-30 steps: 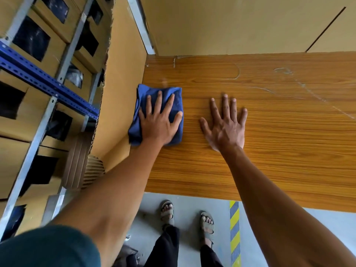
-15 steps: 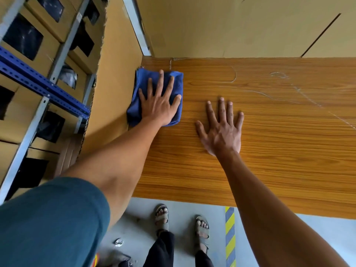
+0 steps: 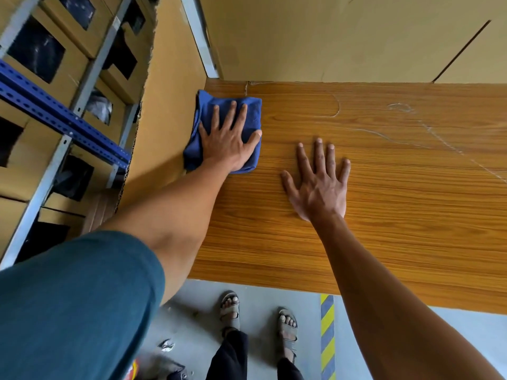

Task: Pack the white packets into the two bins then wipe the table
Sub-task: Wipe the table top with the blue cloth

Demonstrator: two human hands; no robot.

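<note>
A folded blue cloth (image 3: 253, 111) lies on the wooden table (image 3: 397, 220) near its far left corner. My left hand (image 3: 229, 139) presses flat on the cloth with fingers spread and straight. To the right of it, my right hand (image 3: 319, 182) rests flat on the bare wood, fingers spread, holding nothing. No white packets or bins show in this view.
A cardboard panel (image 3: 167, 105) stands along the table's left edge, with a blue and grey metal rack (image 3: 63, 119) of cardboard boxes behind it. A beige wall (image 3: 343, 37) closes the far side. Faint whitish streaks (image 3: 400, 106) mark the wood at the right.
My left hand has slid the blue cloth away from me toward the table's far left corner. My right hand has stayed flat in about the same spot.
</note>
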